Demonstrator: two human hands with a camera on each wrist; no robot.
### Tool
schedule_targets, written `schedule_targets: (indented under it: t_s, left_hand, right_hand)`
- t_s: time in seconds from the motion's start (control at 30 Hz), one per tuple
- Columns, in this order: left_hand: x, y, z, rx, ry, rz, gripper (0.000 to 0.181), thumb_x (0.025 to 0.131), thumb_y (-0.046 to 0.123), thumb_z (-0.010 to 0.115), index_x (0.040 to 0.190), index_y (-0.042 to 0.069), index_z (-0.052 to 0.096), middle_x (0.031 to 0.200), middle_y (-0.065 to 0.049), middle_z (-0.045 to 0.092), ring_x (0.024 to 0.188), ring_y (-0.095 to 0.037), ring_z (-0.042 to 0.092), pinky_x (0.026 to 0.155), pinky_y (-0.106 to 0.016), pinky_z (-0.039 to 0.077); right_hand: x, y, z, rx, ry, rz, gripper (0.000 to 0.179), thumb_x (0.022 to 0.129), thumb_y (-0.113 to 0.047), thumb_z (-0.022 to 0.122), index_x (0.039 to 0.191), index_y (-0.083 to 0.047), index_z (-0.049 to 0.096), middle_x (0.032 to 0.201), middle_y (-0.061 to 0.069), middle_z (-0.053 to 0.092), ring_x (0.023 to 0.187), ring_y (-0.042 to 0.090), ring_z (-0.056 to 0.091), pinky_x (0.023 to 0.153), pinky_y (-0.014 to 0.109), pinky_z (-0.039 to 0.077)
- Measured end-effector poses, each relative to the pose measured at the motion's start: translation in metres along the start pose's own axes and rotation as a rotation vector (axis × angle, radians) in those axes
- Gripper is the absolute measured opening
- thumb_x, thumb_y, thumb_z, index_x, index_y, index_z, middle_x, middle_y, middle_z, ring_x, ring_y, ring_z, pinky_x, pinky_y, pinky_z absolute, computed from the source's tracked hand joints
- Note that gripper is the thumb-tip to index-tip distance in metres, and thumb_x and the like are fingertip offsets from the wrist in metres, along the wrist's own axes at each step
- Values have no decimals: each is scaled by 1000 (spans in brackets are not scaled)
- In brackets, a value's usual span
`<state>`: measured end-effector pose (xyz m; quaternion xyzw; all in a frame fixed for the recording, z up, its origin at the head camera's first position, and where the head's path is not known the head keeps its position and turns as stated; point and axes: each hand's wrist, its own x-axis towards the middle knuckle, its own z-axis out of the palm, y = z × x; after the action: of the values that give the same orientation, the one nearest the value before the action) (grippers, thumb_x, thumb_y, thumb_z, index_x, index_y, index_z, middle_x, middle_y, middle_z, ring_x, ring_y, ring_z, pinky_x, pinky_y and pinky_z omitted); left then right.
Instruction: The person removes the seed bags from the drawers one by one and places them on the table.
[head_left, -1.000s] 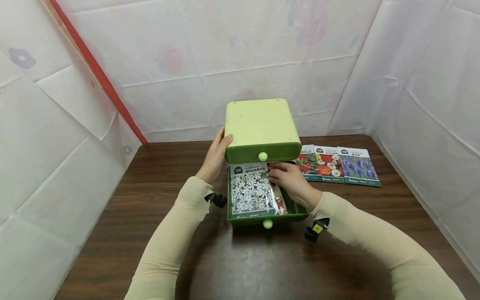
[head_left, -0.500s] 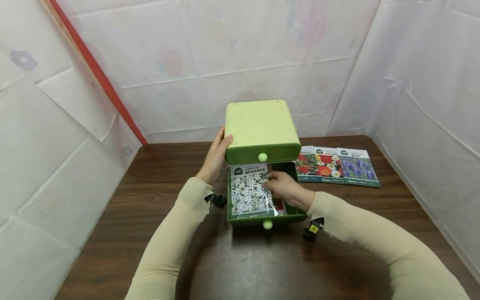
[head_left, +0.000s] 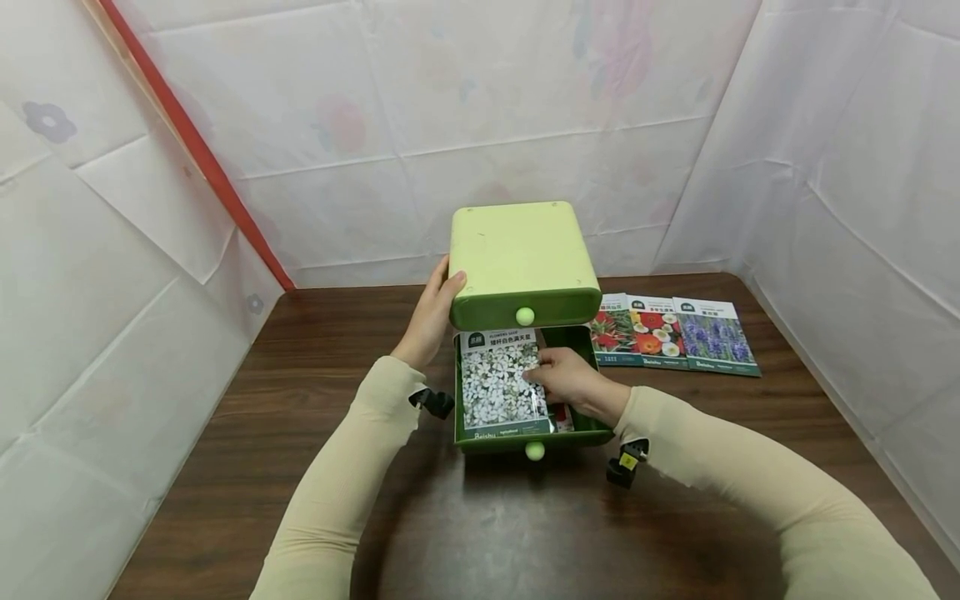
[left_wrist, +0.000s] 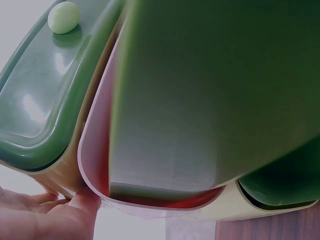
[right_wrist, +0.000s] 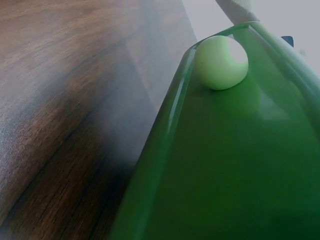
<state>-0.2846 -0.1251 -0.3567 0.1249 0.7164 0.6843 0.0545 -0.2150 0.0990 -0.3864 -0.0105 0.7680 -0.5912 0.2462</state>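
A light green cabinet (head_left: 521,246) with dark green drawer fronts stands on the table. Its pulled-out drawer (head_left: 491,445) holds a seed packet (head_left: 491,387) printed with white flowers, lying over another packet partly hidden beneath it. My left hand (head_left: 427,321) rests against the cabinet's left side, thumb at the front top corner; the left wrist view shows the fingers (left_wrist: 75,210) along that side. Inside the drawer, my right hand (head_left: 572,379) pinches the white-flower packet near its right edge, thumb on top. The other fingertips are hidden. The right wrist view shows only the drawer front and round knob (right_wrist: 221,62).
Right of the cabinet lie three seed packets side by side: red flowers (head_left: 613,331), mixed red and white flowers (head_left: 658,332), and purple flowers (head_left: 716,335). The dark wooden table (head_left: 337,333) is enclosed by pale sheet walls (head_left: 480,108) at the back and sides.
My right hand has come forward and slightly left from the drawer's back, its thumb now over the white-flower packet. The left hand stays against the cabinet.
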Motion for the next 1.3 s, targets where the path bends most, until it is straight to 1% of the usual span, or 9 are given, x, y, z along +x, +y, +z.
schedule_targets:
  t_s: [0.17,0.23,0.33,0.43,0.53,0.63,1.0,1.23,1.3]
  left_hand:
    - [-1,0,0,-9,-3,-12,69,100,54,44,157,37,11,164,7,13,139,-22,37,113,-49,33]
    - [-1,0,0,-12,-4,-10,68,100,54,44,157,37,11,163,6,15,134,-24,41,111,-50,35]
    - [0,0,0,-8,-1,-7,68,100,54,44,157,36,11,163,6,15,134,-25,41,112,-49,34]
    - [1,0,0,1,1,-1,69,100,54,44,157,35,11,163,6,14,140,-23,35,115,-50,30]
    - [0,1,1,21,0,-2,70,99,56,44,157,36,10,164,8,10,148,-19,24,118,-50,25]
    - [0,1,0,33,1,-11,70,99,57,43,157,36,9,164,8,9,149,-18,20,119,-51,23]
    - [-3,10,0,33,-17,-36,67,104,43,39,159,26,4,166,3,6,151,-20,15,120,-48,23]
    - [0,3,0,28,0,-13,67,102,51,41,158,33,10,164,6,11,145,-20,27,117,-49,26]
    - [0,1,0,33,6,-8,67,101,53,42,158,35,11,164,8,12,145,-19,28,117,-49,27]
  right_hand:
    - [-2,-1,-4,-1,18,-21,43,100,-11,55,72,-12,22,60,-3,15,50,13,15,55,30,26]
    - [-2,-2,-6,18,27,-21,43,100,-10,55,72,-12,22,61,-2,15,52,14,14,55,29,26]
    - [-3,-4,-11,57,31,-19,44,99,-10,55,71,-11,22,61,-2,16,53,14,14,56,29,26]
    - [-5,-6,-14,105,28,-18,44,99,-10,56,70,-12,23,60,-3,15,53,14,14,56,29,26]
    - [-8,-7,-18,135,14,-29,45,100,-10,55,68,-12,24,59,-3,15,53,14,14,56,28,25]
    - [-12,-8,-19,148,1,-37,44,100,-9,55,66,-12,25,60,-3,16,54,15,14,57,28,24]
    - [-31,-9,-26,130,-67,4,45,100,-13,56,66,-13,27,60,-3,17,54,15,14,58,29,24]
    - [-48,-9,-32,77,-103,9,43,99,-13,56,66,-13,30,58,-5,23,53,12,18,55,25,26]
    - [-55,-11,-34,68,-109,5,42,99,-13,57,66,-14,31,58,-6,23,52,12,17,54,25,25]
